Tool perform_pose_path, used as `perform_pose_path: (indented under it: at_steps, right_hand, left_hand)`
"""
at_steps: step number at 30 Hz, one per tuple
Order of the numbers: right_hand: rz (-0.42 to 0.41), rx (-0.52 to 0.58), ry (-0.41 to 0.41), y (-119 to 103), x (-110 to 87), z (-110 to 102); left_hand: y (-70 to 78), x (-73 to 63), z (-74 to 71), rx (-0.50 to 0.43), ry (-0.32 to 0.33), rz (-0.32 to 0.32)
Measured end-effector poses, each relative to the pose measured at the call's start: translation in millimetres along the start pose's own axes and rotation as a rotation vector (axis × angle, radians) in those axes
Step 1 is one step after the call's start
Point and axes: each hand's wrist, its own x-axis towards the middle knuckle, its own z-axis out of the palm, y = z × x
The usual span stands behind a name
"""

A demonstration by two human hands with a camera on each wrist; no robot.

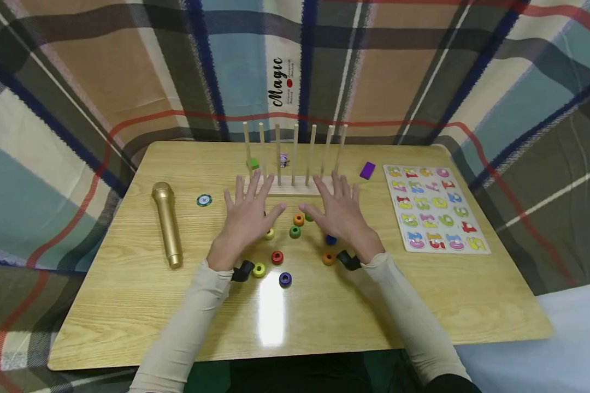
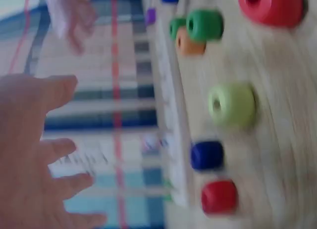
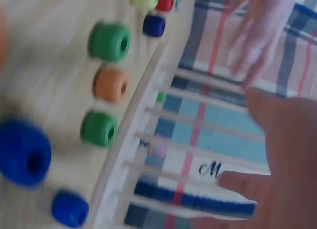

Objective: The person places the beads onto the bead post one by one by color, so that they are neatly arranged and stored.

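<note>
The left grip and right grip are held finger-spread above coloured beads, beside the peg rack near the tabletop's far edge.

1. Solid red, yellow, green, orange and blue on the beads.
2. Seemingly off-white, through the blur, on the pegged rack.
3. Plain gold on the knobbed rod.
4. Blue, tan, cream and grey plaid, red-striped, on the cloth.
5. Purple on the block.

Spread left hand — yellow bead; orange bead; pale rack
</note>
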Motion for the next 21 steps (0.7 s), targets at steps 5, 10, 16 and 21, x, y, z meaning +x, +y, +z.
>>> perform_pose_path:
  at_steps: [5, 10, 16, 21]
  right_hand:
    - [-0.169, 0.045, -0.027, -23, 4.8, 9]
    - [-0.315, -0.050, -0.165, -67, 27.5, 33]
    - [-0.338, -0.226, -0.210, -91, 40.5, 61]
    - [-0.266, -0.219, -0.257, -87, 31.7, 67]
  left_hand:
    - [-58.4, 29.5, -15.7, -0.229, 0.014, -0.040]
    - [-103.8, 59.8, -17.7, -0.261, -0.067, -0.067]
    - [-117.1, 74.0, -3.0, -0.258, -0.170, -0.058]
    - [-118.4, 81.3, 3.3, -0.291, -0.172, -0.037]
